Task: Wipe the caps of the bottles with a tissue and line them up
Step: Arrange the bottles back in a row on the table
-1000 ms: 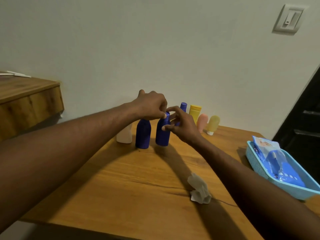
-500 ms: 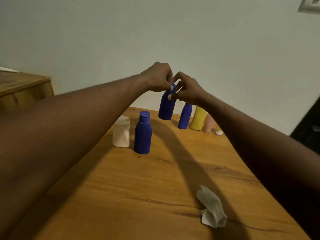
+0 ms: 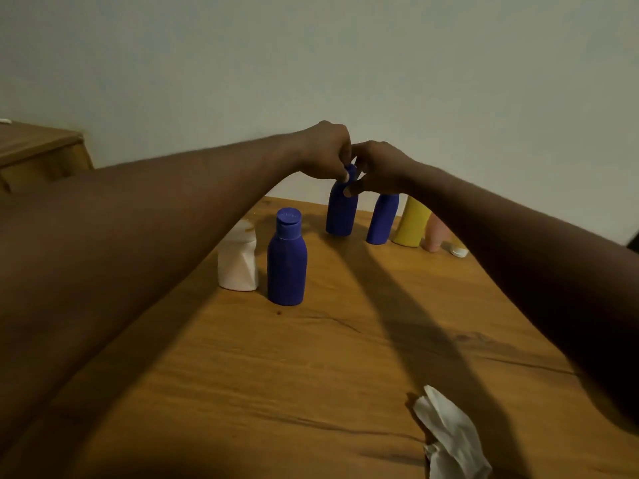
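Lowered since a moment ago, left hand (image 3: 325, 152) and right hand (image 3: 378, 167) both pinch the cap (image 3: 351, 171) of a blue bottle (image 3: 341, 210), seemingly settling it upright beside the neighbouring blue bottle (image 3: 383, 217) in the back row; the crumpled tissue (image 3: 449, 433) lies well apart on the desk (image 3: 242, 375)

Dim room: pale wall (image 3: 415, 63), wooden table (image 3: 276, 375), wooden cabinet (image 3: 38, 153).

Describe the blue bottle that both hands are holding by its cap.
The held bottle is dark blue and plastic-looking, with a round body and a narrower cap. It is nearly upright at the left end of the back row, beside another blue bottle. The left hand and right hand pinch its cap. Whether it touches the table is unclear.
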Action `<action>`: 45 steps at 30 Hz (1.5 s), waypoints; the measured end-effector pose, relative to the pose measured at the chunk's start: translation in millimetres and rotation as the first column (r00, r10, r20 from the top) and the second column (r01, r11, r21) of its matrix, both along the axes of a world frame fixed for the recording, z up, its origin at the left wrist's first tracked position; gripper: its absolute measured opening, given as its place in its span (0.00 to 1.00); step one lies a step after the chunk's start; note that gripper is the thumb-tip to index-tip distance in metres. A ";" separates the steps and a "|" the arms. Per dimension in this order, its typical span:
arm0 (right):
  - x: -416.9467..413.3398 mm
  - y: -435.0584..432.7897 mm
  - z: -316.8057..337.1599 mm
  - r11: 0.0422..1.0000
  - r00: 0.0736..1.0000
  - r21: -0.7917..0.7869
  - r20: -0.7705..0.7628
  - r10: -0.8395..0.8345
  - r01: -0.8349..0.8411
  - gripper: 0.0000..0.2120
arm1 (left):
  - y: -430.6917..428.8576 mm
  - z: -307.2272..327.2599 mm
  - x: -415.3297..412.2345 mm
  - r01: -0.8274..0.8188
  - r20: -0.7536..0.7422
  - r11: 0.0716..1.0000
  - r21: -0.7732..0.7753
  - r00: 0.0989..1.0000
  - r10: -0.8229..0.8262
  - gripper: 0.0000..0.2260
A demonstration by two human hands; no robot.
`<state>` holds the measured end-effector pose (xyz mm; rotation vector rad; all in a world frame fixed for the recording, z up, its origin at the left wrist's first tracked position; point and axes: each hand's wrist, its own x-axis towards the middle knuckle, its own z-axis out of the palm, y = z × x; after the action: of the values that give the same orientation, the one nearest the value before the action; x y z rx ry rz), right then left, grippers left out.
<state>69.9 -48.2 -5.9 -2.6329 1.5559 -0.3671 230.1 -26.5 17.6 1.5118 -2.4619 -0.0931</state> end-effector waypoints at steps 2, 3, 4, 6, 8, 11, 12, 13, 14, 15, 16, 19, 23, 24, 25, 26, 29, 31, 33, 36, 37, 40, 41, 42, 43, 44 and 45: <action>0.2 -1.4 -2.6 1.000 0.999 -0.011 -0.036 -0.008 0.007 0.28 | -1.3 -2.6 -0.8 -0.004 0.013 1.000 0.018 1.000 0.004 0.12; 0.0 -1.8 -3.4 1.000 0.999 -0.015 -0.049 -0.013 0.012 0.28 | -1.3 -3.6 -1.0 -0.007 0.016 1.000 0.026 1.000 0.006 0.13; -0.8 -2.2 -4.1 1.000 0.998 -0.021 -0.055 -0.019 0.017 0.28 | -0.9 -4.1 -1.4 -0.006 0.015 1.000 0.031 1.000 0.005 0.13; -2.6 -2.2 -5.0 0.999 0.998 -0.037 -0.060 -0.029 0.027 0.27 | 0.4 -4.5 -1.7 -0.003 0.016 0.999 0.042 1.000 0.002 0.14; -3.5 -1.8 -5.5 0.998 0.997 -0.053 -0.074 -0.038 0.034 0.27 | 1.9 -4.0 -2.3 0.000 0.020 0.998 0.057 1.000 -0.001 0.15; -2.1 -1.9 -5.6 0.997 0.994 -0.055 -0.096 -0.055 0.050 0.27 | 4.5 -2.6 -2.8 -0.004 0.030 0.997 0.082 1.000 0.002 0.18; -1.7 -2.2 -5.8 0.997 0.993 -0.054 -0.101 -0.060 0.055 0.27 | 4.9 -2.7 -3.3 -0.006 0.036 0.996 0.087 0.999 0.003 0.18; -1.3 -2.2 -6.0 0.997 0.992 -0.054 -0.104 -0.065 0.060 0.28 | 5.1 -3.0 -3.7 -0.010 0.042 0.996 0.092 0.999 0.006 0.19; -0.8 -1.7 -6.3 0.996 0.992 -0.056 -0.107 -0.069 0.064 0.28 | 5.8 -3.2 -3.8 -0.015 0.048 0.995 0.095 0.999 0.011 0.20; -0.3 -1.4 -7.0 0.996 0.991 -0.059 -0.111 -0.075 0.069 0.28 | 6.3 -3.5 -3.6 -0.024 0.052 0.995 0.098 0.998 0.019 0.21; -0.1 -1.0 -7.2 0.995 0.990 -0.060 -0.117 -0.082 0.075 0.29 | 7.0 -3.6 -3.2 -0.033 0.056 0.994 0.101 0.998 0.028 0.23; -1.5 1.0 -5.9 0.994 0.986 -0.055 -0.138 -0.097 0.090 0.31 | 9.4 -2.2 -1.2 -0.054 0.053 0.992 0.113 0.997 0.049 0.27; -10.3 11.2 3.7 0.990 0.994 -0.115 -0.061 -0.089 0.082 0.24 | 18.3 6.1 3.4 -0.062 0.038 0.993 0.101 0.998 0.058 0.29; -13.1 15.8 7.5 0.984 0.997 -0.164 -0.022 -0.072 0.067 0.21 | 21.5 10.3 5.5 -0.063 0.029 0.994 0.090 0.998 0.061 0.29; -14.9 21.0 10.9 0.974 0.999 -0.218 0.015 -0.052 0.054 0.17 | 24.7 14.3 7.6 -0.066 0.021 0.995 0.077 0.998 0.065 0.28; -16.6 26.8 15.3 0.963 0.998 -0.267 0.053 -0.033 0.046 0.13 | 29.0 19.3 10.1 -0.068 0.015 0.996 0.061 0.998 0.067 0.26; -17.8 48.3 28.1 0.942 0.990 -0.333 0.143 0.016 0.033 0.10 | 43.7 34.3 17.2 -0.069 -0.001 0.998 0.014 0.998 0.069 0.22; -18.3 65.9 34.7 0.938 0.984 -0.346 0.172 0.048 0.015 0.09 | 58.6 43.0 20.4 -0.066 -0.010 0.998 -0.007 0.998 0.066 0.19; -18.0 81.9 38.9 0.936 0.979 -0.351 0.186 0.080 -0.010 0.08 | 73.8 51.5 24.3 -0.062 -0.017 0.998 -0.023 0.998 0.062 0.16; -13.9 108.1 44.1 0.937 0.976 -0.346 0.177 0.124 -0.056 0.08 | 98.4 62.8 30.1 -0.061 -0.018 0.997 -0.046 0.998 0.060 0.11; -12.1 115.5 45.6 0.940 0.974 -0.336 0.184 0.129 -0.061 0.09 | 105.9 65.3 32.0 -0.063 -0.021 0.997 -0.048 0.998 0.062 0.09; -7.0 134.2 46.3 0.967 0.959 -0.251 0.258 0.116 -0.049 0.17 | 127.0 66.9 36.9 -0.075 -0.027 0.996 -0.037 0.997 0.074 0.07; -5.1 140.1 45.5 0.977 0.954 -0.206 0.278 0.111 -0.053 0.19 | 134.1 66.0 38.8 -0.081 -0.031 0.996 -0.026 0.996 0.080 0.07; -2.5 145.5 44.3 0.985 0.953 -0.160 0.285 0.103 -0.059 0.20 | 140.6 64.3 40.4 -0.088 -0.034 0.996 -0.013 0.996 0.088 0.07; 0.9 150.4 42.2 0.991 0.955 -0.120 0.279 0.097 -0.066 0.19 | 146.1 62.0 42.1 -0.101 -0.035 0.995 0.002 0.994 0.101 0.07; 5.1 155.4 39.7 0.994 0.961 -0.087 0.261 0.092 -0.071 0.17 | 151.9 59.4 44.2 -0.114 -0.030 0.993 0.011 0.993 0.114 0.08; 10.0 159.7 36.2 0.995 0.967 -0.056 0.237 0.089 -0.078 0.16 | 156.6 56.0 45.5 -0.124 -0.020 0.992 0.019 0.992 0.124 0.08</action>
<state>79.9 111.6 30.3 -2.5621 1.3738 -0.6939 275.6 130.1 73.5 1.6585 -2.3502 -0.1077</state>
